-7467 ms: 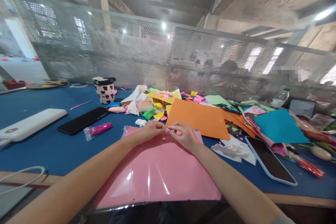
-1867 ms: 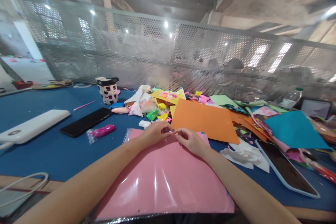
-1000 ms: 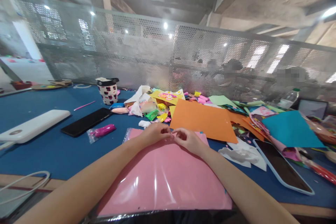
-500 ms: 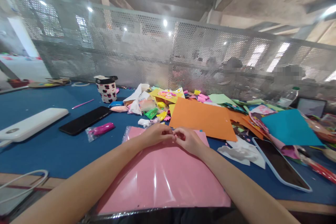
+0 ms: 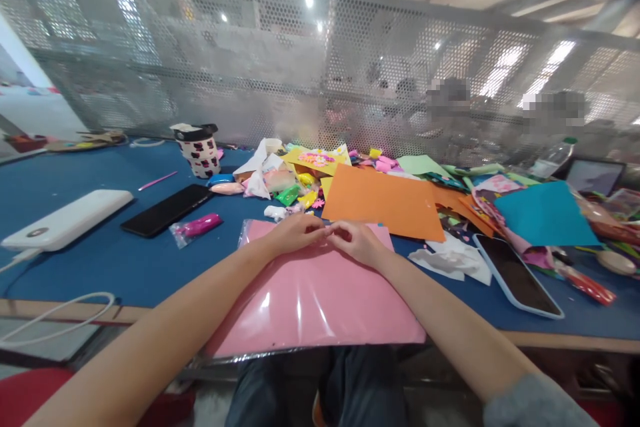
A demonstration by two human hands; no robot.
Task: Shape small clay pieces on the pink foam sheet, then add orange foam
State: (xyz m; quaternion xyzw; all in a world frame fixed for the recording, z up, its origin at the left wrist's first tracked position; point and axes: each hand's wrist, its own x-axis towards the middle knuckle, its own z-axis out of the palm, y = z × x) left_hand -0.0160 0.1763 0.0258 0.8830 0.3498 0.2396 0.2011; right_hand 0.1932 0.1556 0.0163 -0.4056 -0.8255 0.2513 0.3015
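behind a blue tabletop [image 5: 75, 277] stands a grey perforated screen [image 5: 275, 60]. at the far left lies a white power bank [image 5: 70, 217], then a black slab [image 5: 167, 210], then a magenta packet [image 5: 200, 225]. next comes the left hand [image 5: 296, 233], thumb and forefinger bent inward. below the hands lies a pink sheet [image 5: 310, 300] in a glossy clear sleeve; its near side reaches past the tabletop's edge, and its longer visible side seems to run left to right. the right hand [image 5: 359, 241] is curled likewise, its fingertips seeming to meet the left's. whether they pinch a small piece, and where it points, i cannot tell. i judge the step as fine fingertip work; the next move calls for light, steady pressure. farther right are an orange sheet [image 5: 383, 200] and a phone [image 5: 520, 277], slanting nearer rightward.
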